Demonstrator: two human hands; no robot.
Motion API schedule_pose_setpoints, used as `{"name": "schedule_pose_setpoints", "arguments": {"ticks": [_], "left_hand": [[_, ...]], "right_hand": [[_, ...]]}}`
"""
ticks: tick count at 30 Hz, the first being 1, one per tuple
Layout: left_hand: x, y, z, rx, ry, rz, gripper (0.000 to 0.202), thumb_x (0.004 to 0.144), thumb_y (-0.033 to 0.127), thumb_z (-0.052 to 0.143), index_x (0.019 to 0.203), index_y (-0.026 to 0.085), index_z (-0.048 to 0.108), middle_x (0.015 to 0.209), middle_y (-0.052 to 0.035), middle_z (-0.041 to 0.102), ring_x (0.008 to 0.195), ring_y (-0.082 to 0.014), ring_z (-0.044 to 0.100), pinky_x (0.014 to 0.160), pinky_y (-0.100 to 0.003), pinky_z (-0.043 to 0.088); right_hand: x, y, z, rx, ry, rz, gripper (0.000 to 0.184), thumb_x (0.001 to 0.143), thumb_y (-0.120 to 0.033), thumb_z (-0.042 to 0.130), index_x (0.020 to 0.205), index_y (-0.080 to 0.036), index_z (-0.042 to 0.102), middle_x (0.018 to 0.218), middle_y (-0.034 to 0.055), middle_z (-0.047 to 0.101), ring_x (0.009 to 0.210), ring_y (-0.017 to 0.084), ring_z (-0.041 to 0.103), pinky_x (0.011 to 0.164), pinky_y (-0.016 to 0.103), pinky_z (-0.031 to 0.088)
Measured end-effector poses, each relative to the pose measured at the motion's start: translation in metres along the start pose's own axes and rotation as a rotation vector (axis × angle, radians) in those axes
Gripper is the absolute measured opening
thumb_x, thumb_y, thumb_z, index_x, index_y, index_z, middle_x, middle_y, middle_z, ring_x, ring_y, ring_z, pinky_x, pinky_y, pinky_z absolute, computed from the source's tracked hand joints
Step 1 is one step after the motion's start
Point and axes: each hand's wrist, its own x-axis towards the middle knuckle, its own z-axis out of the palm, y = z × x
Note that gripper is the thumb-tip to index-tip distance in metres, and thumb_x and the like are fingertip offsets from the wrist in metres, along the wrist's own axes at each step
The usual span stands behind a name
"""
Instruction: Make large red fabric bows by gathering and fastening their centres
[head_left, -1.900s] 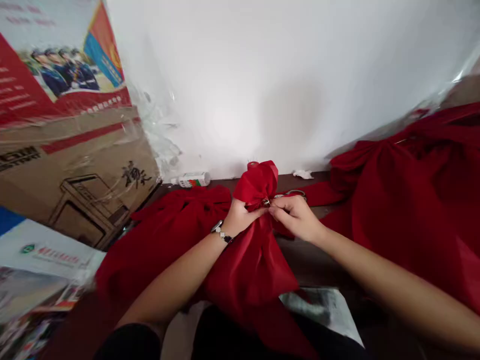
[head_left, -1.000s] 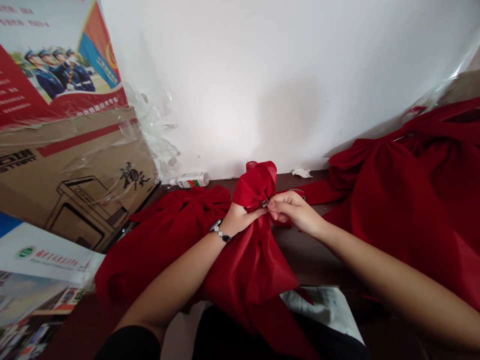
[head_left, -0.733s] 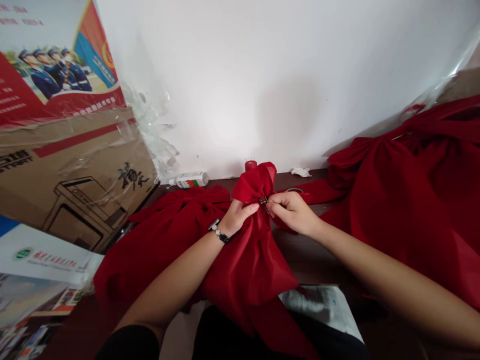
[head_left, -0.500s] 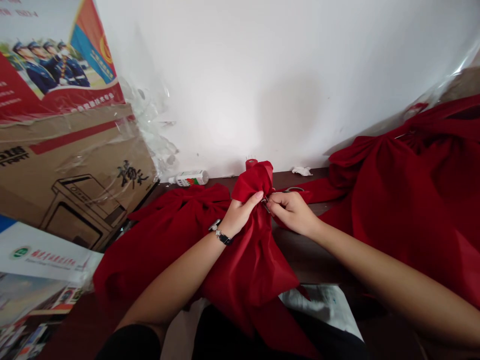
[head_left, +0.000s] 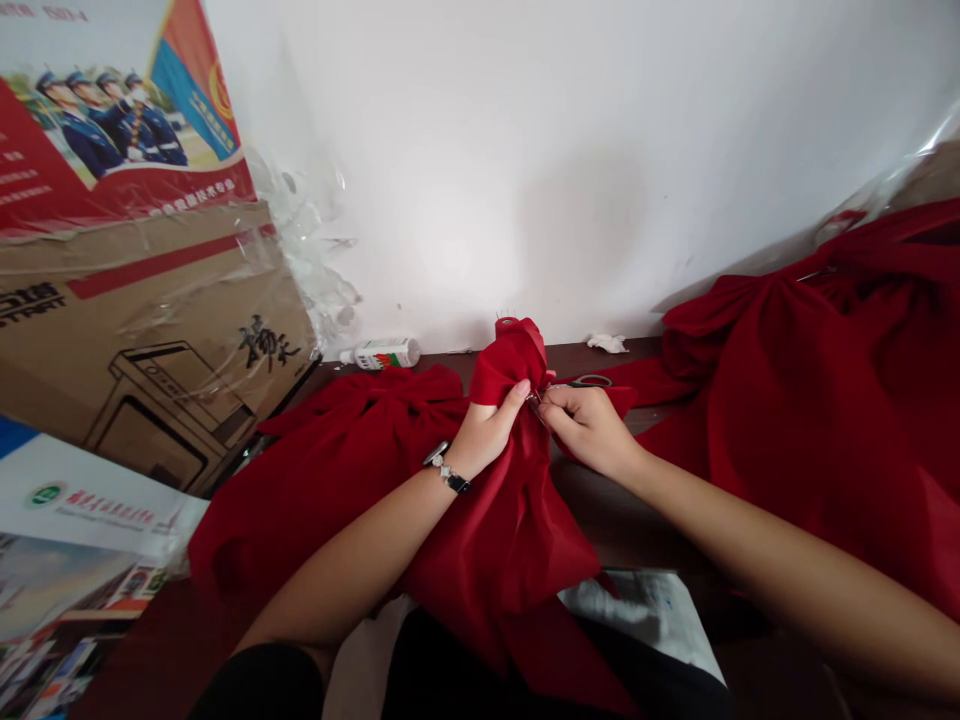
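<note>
A red cloth bow (head_left: 517,520), gathered tightly at its middle, hangs over my lap. My left hand (head_left: 491,430) is closed around the gather, its thumb pressed on the front. At that same spot, the fingers of my right hand (head_left: 589,425) pinch a small metal pin (head_left: 535,396) against the cloth; its exact form is hard to make out. Behind the bow's top loop stands a red spool (head_left: 507,322), partly hidden, with thin pins or needles sticking up. Just beyond my right fingers lie scissors (head_left: 592,381), mostly covered by cloth.
More gathered red cloth lies at left (head_left: 315,470) and right (head_left: 810,400) on the dark table (head_left: 637,510). A white bottle (head_left: 386,353) and crumpled tissue (head_left: 607,343) rest by the white wall (head_left: 450,150). A cardboard box (head_left: 172,330) stands left.
The view has shifted slightly. Both hands stay at the gather with little movement; the bow's top loop has tilted a bit and covers more of the spool.
</note>
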Motion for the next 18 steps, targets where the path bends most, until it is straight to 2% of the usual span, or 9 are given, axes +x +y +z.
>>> {"name": "schedule_pose_setpoints", "arguments": {"ticks": [12, 18], "left_hand": [[0.0002, -0.0025, -0.0007, 0.057, 0.034, 0.022, 0.032, 0.086, 0.041, 0.05, 0.11, 0.02, 0.058, 0.104, -0.0047, 0.067, 0.115, -0.0192, 0.053, 0.105, -0.035, 0.036], [0.0, -0.0011, 0.0004, 0.08, 0.051, 0.026, 0.034, 0.085, 0.043, 0.051, 0.111, 0.021, 0.058, 0.104, -0.0048, 0.068, 0.116, -0.02, 0.052, 0.106, -0.036, 0.034]], "right_hand": [[-0.0001, -0.0017, -0.0005, 0.044, -0.006, 0.038, 0.03, 0.077, -0.021, 0.04, 0.05, -0.019, 0.028, 0.048, -0.0044, 0.032, 0.047, 0.008, 0.031, 0.048, 0.022, 0.024], [0.0001, -0.0009, -0.0014, 0.056, -0.018, 0.056, 0.028, 0.077, -0.021, 0.039, 0.05, -0.018, 0.033, 0.048, -0.0036, 0.035, 0.048, 0.009, 0.034, 0.05, 0.023, 0.026]]}}
